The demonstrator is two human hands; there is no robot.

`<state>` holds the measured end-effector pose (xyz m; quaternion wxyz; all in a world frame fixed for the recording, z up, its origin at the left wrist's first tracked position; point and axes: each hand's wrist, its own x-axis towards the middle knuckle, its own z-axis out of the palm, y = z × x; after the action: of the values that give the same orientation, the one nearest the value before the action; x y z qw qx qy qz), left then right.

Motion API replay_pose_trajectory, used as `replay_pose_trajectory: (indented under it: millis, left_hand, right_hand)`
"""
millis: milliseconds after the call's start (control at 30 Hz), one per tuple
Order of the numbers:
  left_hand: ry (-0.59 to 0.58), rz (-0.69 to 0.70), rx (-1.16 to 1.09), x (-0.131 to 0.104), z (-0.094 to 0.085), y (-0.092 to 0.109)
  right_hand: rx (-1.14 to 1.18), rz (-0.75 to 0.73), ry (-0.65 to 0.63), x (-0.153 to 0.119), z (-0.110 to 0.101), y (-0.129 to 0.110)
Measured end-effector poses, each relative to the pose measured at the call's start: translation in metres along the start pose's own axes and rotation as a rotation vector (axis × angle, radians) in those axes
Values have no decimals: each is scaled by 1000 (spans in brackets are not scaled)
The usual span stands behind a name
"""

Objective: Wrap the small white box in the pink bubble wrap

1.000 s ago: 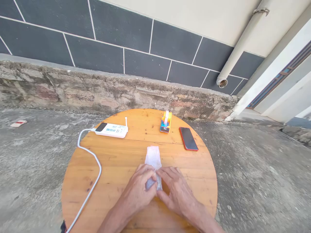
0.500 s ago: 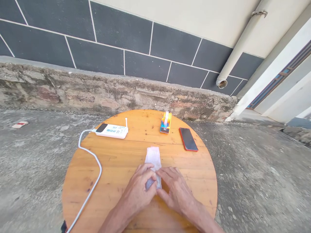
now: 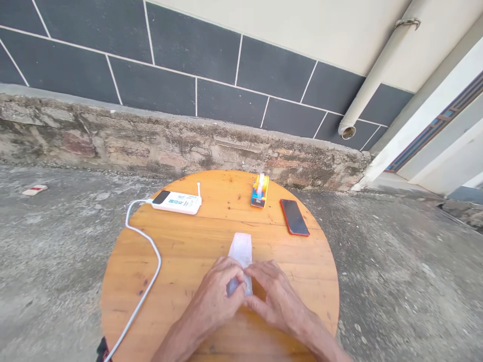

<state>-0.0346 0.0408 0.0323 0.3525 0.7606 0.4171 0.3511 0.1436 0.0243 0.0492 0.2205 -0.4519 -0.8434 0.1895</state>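
A pale, whitish-lilac folded strip (image 3: 241, 249), thin like paper or cloth, lies lengthwise on the round wooden table (image 3: 181, 251) in front of me. Its far end is bare, while my fingers cover much of the near part. My left hand (image 3: 222, 286) is at the strip's left side, thumb and index finger curled together over it. From the right, my right hand (image 3: 273, 291) bends its fingers to the strip's right edge, thumb nearer me. The two hands' fingertips almost meet over the strip; exactly how they grip it is partly hidden.
A white device (image 3: 177, 202) with a small antenna and a white cable (image 3: 155, 266) lies at the left. Toward the back stands a yellow-and-blue tape dispenser (image 3: 259, 192). A red-edged phone (image 3: 295, 217) rests at the right. Behind the table runs a stone ledge (image 3: 169, 148).
The view has shifted slightly. The strip's far end sits a little closer to my hands and looks narrower. Both hands keep nearly the same pose on it.
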Motion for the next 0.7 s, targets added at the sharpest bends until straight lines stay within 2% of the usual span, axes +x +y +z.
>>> replay_pose_trajectory:
  millis: [200, 400, 700]
  left_hand:
    - [-24, -68, -45, 0, -1, 1]
    - [-31, -20, -44, 1, -6, 1]
    - [-32, -55, -27, 3, -13, -2]
  right_hand:
    - [75, 57, -58, 1, -7, 1]
    - [155, 117, -119, 10, -13, 4]
    - [455, 175, -274, 29, -21, 19]
